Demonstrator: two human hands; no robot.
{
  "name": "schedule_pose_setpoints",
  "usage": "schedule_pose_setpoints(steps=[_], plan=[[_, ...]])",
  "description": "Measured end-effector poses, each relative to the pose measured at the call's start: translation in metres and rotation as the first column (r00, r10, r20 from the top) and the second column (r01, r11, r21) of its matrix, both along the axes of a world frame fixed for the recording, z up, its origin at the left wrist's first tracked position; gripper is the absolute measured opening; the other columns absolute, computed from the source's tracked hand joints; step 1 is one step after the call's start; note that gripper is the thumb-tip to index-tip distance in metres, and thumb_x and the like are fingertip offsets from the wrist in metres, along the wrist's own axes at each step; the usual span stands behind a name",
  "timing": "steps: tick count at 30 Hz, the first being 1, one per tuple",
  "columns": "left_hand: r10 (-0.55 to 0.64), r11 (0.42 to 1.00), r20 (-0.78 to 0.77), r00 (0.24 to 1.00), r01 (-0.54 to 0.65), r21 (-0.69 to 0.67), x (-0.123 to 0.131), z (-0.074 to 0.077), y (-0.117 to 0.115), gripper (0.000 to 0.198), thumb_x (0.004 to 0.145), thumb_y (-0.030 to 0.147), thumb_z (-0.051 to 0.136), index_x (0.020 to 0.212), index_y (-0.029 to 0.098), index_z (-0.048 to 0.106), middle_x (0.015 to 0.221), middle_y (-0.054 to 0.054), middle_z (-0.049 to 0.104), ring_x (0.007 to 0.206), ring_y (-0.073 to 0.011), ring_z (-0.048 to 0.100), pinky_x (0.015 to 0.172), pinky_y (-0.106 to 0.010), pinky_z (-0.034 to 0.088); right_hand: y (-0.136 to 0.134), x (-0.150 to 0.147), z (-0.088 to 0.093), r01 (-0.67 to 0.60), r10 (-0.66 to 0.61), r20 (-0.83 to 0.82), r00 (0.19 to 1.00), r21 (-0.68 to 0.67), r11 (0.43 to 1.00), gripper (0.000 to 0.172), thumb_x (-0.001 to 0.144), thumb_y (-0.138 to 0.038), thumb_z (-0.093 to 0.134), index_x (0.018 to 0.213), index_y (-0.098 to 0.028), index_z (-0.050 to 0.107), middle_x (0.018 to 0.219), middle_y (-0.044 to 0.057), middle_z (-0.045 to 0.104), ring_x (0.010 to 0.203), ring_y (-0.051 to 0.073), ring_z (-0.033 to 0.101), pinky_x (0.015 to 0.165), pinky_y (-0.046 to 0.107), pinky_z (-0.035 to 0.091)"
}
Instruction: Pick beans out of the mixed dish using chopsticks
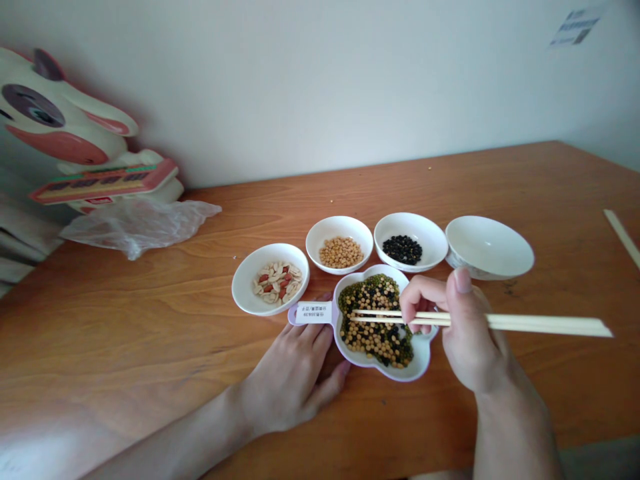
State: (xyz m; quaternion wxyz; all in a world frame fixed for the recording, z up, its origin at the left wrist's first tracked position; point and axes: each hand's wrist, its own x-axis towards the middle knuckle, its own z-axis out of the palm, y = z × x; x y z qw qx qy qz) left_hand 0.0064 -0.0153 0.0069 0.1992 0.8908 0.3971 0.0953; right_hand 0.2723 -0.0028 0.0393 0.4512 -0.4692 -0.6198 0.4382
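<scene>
A flower-shaped white dish (423, 365) with a purple rim holds mixed green, black and tan beans. My right hand (467, 327) is closed around a pair of wooden chopsticks (545, 324), their tips down among the beans, close together; I cannot tell whether a bean is between them. My left hand (295, 367) lies low on the table, its fingers stretched out under the dish's labelled handle (314, 313) and its thumb near the rim. Behind the dish stand a bowl of pale and reddish nuts or seeds (279, 283), a bowl of tan beans (341, 252) and a bowl of black beans (403, 249).
A fourth white bowl (490, 247), with nothing visible in it, stands at the right of the row. A cow-shaped toy keyboard (100, 133) and a clear plastic bag (143, 223) are at the back left. A pale wooden stick (623, 237) lies at the right edge.
</scene>
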Motion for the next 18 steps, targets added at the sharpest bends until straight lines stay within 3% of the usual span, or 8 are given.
schedule_pose_setpoints(steps=[18], plan=[[-0.004,1.000,0.006,1.000,0.004,-0.008,-0.0006,0.0017,-0.0007,0.024,0.105,0.033,0.057,0.121,0.017,0.063,0.122,-0.015,0.070,0.111,-0.0347,0.068,0.101,-0.056,0.058,0.0013,0.0000,0.0039,0.101,-0.103,0.020,0.995,0.068,0.993,0.084,0.109,-0.074,0.015,0.063,-0.022,0.064,0.056,0.003,0.059,0.054,0.016,0.054,0.053,0.032,0.040]])
